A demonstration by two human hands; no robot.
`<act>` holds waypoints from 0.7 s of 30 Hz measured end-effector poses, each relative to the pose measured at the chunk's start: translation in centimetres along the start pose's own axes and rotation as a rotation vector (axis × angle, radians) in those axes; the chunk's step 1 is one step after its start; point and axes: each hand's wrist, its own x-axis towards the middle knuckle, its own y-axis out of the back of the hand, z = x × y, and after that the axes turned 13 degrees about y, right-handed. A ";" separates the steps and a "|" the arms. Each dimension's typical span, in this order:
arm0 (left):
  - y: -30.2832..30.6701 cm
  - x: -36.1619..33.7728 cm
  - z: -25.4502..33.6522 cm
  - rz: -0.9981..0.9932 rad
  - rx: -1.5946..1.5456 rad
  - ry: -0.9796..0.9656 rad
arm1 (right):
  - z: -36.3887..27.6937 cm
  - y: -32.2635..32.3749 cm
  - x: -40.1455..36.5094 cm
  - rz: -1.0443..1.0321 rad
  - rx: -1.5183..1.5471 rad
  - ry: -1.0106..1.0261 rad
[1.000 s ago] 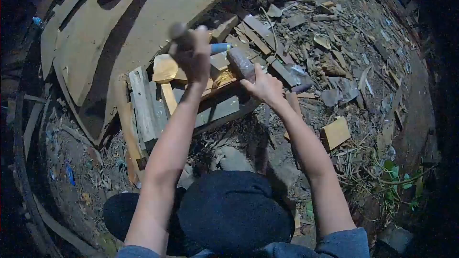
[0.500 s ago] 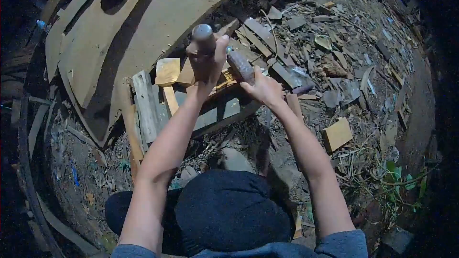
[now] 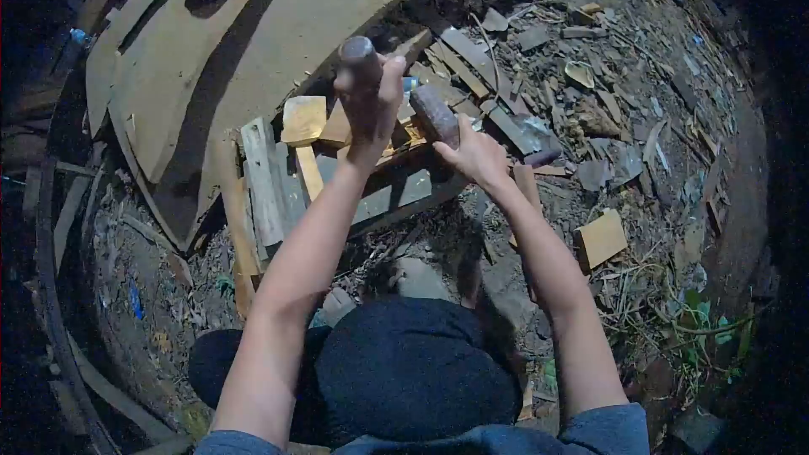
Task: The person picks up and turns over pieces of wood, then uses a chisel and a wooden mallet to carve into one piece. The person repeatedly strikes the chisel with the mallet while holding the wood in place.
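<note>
My left hand [image 3: 368, 109] is closed around a thick, dark tool handle [image 3: 360, 52] with a rounded end that points up towards me; its lower part is hidden by the fist. My right hand [image 3: 476, 154] is closed on a thick brown cylindrical block [image 3: 433, 113], tilted to the left and apart from the handle. How far the block runs into the right palm is hidden. Below both hands lies a piece of yellowish cut wood [image 3: 406, 136] with pale chips, on a grey board [image 3: 404, 194]. A small blue item [image 3: 410, 84] shows between the hands.
Pale wooden blocks [image 3: 304, 120] and upright planks [image 3: 263, 181] stand left of the work. Behind is a large curved sheet of wood [image 3: 278, 42]. Offcuts and scraps [image 3: 581, 76] cover the ground at right, with a square block [image 3: 602, 238] near my right forearm.
The handle in my left hand has tilted, so its end shows less face-on. The whole scene has shifted slightly right and down. Both hands keep their grip.
</note>
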 end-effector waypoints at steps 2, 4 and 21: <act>0.2 0.7 -1.1 0.007 0.055 -0.019 | -0.2 0.0 0.2 0.023 -0.005 -0.003; -0.1 0.7 -1.3 -0.051 0.093 -0.018 | 0.0 0.6 0.2 -0.053 0.081 -0.063; -3.4 -0.8 -3.2 -0.163 0.102 -0.409 | -9.9 18.8 -5.6 0.443 -0.044 0.503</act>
